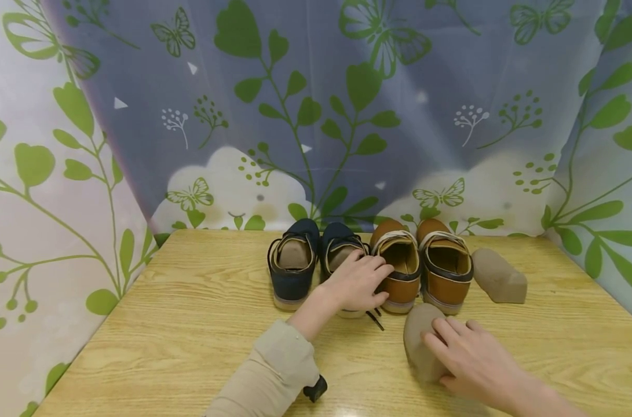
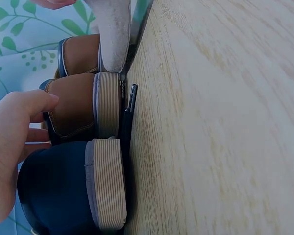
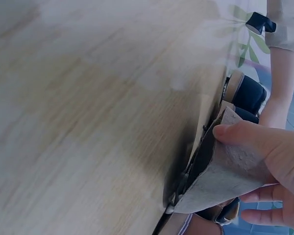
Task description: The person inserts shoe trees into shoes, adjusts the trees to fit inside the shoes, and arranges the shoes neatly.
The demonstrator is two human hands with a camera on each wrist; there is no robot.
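Observation:
My left hand [image 1: 357, 282] is at the heel of the left brown shoe [image 1: 399, 286], in front of the right navy shoe [image 1: 332, 243]. The left wrist view shows the thumb [image 2: 46, 102] against the brown heel and the fingers bent along its upper edge. With my right hand [image 1: 469, 356] I grip a grey-beige moulded-pulp shoe insert [image 1: 422, 339] near the brown shoes' heels. From the right wrist, this insert [image 3: 225, 166] looks hollow and papery, thumb on one face. Both brown shoes are hollow inside, their pale laces tied.
The left navy shoe [image 1: 295, 284] and its mate hold similar inserts. A second loose insert [image 1: 500, 277] lies right of the right brown shoe [image 1: 445, 284]. A black lace end [image 1: 375, 320] trails on the wooden table [image 1: 201, 301]. Patterned cloth [image 1: 316, 116] hangs behind.

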